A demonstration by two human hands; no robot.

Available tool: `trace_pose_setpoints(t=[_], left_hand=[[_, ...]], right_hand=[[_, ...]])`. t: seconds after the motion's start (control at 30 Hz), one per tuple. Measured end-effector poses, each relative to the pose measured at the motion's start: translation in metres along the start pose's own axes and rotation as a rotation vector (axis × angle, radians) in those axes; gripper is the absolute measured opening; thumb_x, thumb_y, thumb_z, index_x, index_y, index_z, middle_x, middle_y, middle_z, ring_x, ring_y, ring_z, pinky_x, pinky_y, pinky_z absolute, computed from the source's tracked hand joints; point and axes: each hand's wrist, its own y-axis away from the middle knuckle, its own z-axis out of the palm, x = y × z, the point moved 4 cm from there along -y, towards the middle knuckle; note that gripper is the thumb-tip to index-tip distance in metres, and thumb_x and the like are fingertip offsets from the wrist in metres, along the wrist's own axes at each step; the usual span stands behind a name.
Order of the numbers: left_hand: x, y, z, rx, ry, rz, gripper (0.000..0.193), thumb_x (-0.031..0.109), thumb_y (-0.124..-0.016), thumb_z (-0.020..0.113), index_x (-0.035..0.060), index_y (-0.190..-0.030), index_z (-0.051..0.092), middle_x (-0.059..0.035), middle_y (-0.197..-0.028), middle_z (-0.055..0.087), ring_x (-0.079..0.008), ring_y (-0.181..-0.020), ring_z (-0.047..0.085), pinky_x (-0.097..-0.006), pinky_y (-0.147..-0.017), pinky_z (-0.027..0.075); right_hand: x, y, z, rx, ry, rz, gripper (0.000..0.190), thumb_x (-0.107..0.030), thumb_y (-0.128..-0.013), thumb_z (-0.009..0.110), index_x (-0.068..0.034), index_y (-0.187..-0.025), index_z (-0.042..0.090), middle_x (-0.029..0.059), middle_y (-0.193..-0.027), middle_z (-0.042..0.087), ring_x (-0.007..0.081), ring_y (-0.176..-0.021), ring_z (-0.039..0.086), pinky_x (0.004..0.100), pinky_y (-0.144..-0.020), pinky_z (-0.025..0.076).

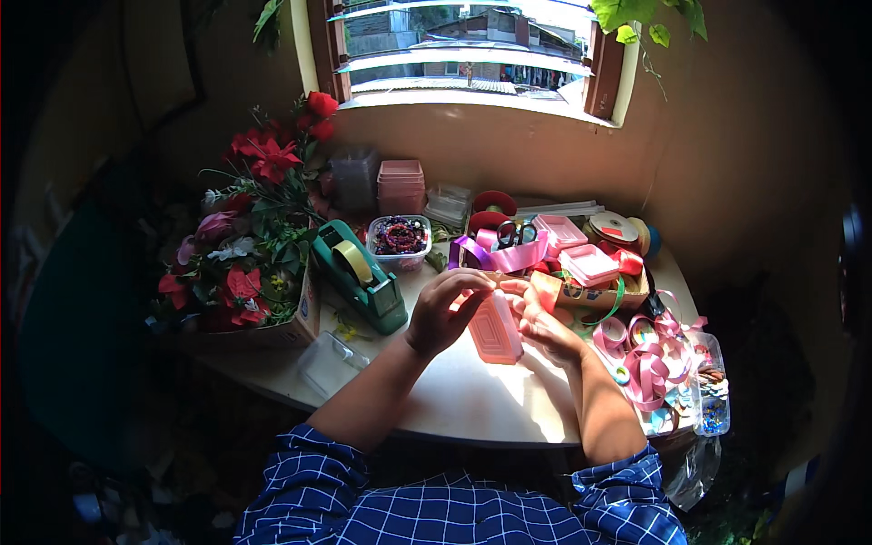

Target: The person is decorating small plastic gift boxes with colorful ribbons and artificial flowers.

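A pink plastic container [494, 330] with a stepped, ridged base is tilted up in front of me, its base turned towards me. My left hand [449, 303] pinches at its top edge, thumb and forefinger together; whether something thin lies between them, I cannot tell. Along the container's right side, my right hand [545, 323] holds it with the fingers bent near the upper edge. Some of the right fingers are hidden behind it. Whether its lower edge touches the white table [443, 402] is unclear.
A green tape dispenser [361, 279] stands left of my hands, near a clear plastic lid [332, 364]. Behind are a bead tub [400, 243] and stacked pink containers [400, 187]. Ribbons and scissors [516, 234] fill a cardboard box [603, 298]. Artificial flowers [245, 272] crowd the left.
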Motion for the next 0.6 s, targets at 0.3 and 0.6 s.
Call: trace_pose_setpoints(t=[0.3, 0.6], left_hand=[[0.055, -0.001, -0.015, -0.016, -0.200, 0.209, 0.027, -0.002, -0.080, 0.063, 0.0097, -0.104, 0.065, -0.0102, -0.113, 0.065, -0.0275, -0.105, 0.064, -0.0408, -0.091, 0.050], [0.119, 0.061, -0.100, -0.126, -0.402, 0.093, 0.017, 0.004, -0.080, 0.069, 0.0118, -0.094, 0.068, -0.0083, -0.113, 0.064, -0.0277, -0.106, 0.062, -0.0405, -0.090, 0.050]], right_hand=[[-0.010, 0.008, 0.011, 0.108, 0.117, -0.014, 0.111, -0.020, -0.060, 0.090, -0.017, -0.144, 0.018, 0.0122, -0.123, 0.047, 0.0275, -0.120, 0.049, 0.0417, -0.102, 0.042], [0.003, 0.006, 0.037, -0.148, 0.859, -0.062, 0.114, -0.048, -0.055, 0.091, -0.014, -0.144, 0.028, 0.0172, -0.134, 0.050, 0.0357, -0.128, 0.045, 0.0460, -0.107, 0.038]])
